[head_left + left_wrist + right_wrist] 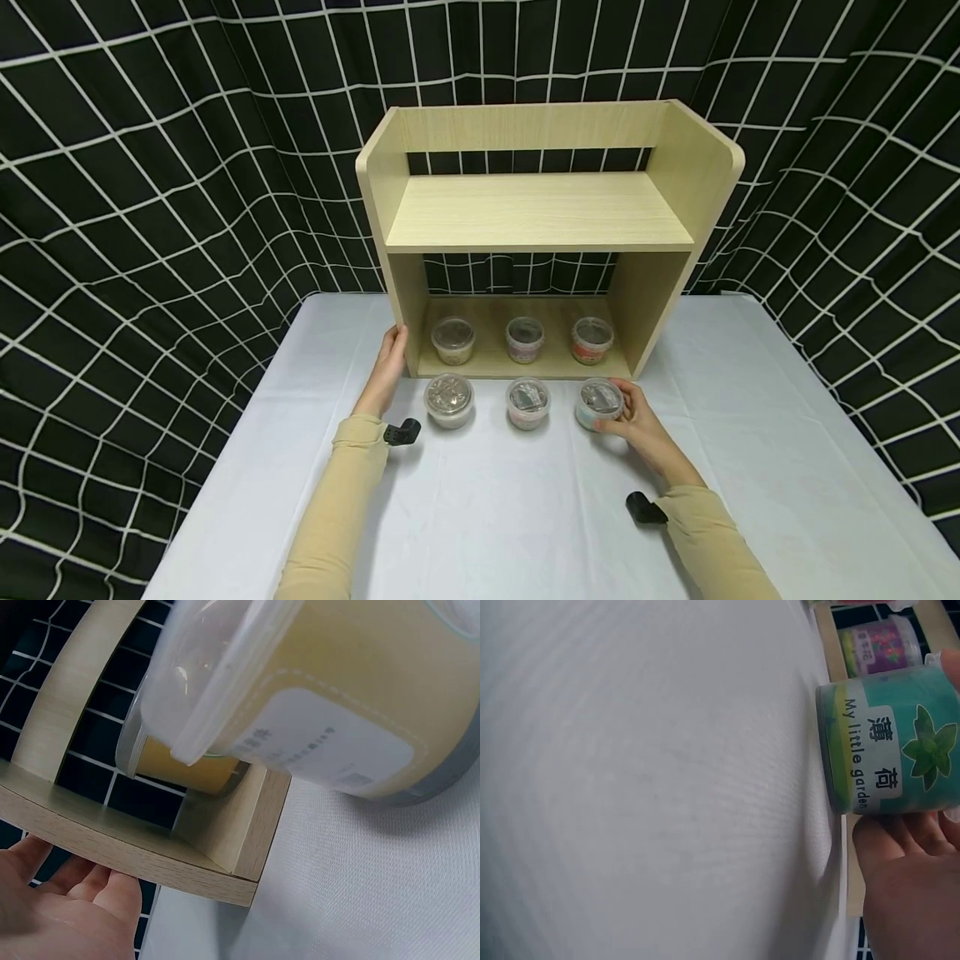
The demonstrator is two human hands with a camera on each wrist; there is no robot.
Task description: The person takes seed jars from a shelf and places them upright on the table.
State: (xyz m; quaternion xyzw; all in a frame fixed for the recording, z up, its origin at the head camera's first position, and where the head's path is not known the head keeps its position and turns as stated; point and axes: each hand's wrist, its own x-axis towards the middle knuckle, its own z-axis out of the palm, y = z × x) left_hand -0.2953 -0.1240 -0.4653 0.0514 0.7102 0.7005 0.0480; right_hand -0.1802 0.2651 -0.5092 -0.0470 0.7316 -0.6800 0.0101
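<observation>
My right hand (637,423) grips a small teal lidded tub (598,403) in front of the shelf's right part. In the right wrist view, a green leaf and "My little garden" show on the teal tub (889,742). My left hand (386,371) rests with extended fingers against the outer left side of a light wooden shelf (540,212). From the left wrist, the fingers (112,896) lie along the outside of the side panel (135,844). A yellow tub (352,697) looms close there, with another behind it inside the shelf.
On the table before the shelf stand a left tub (449,402) and a pink-tinted middle tub (528,405). The lower shelf holds a yellowish tub (453,340), a purple tub (524,340) and a red tub (592,340). White cloth (495,517) covers the table; black gridded curtain (150,208) surrounds it.
</observation>
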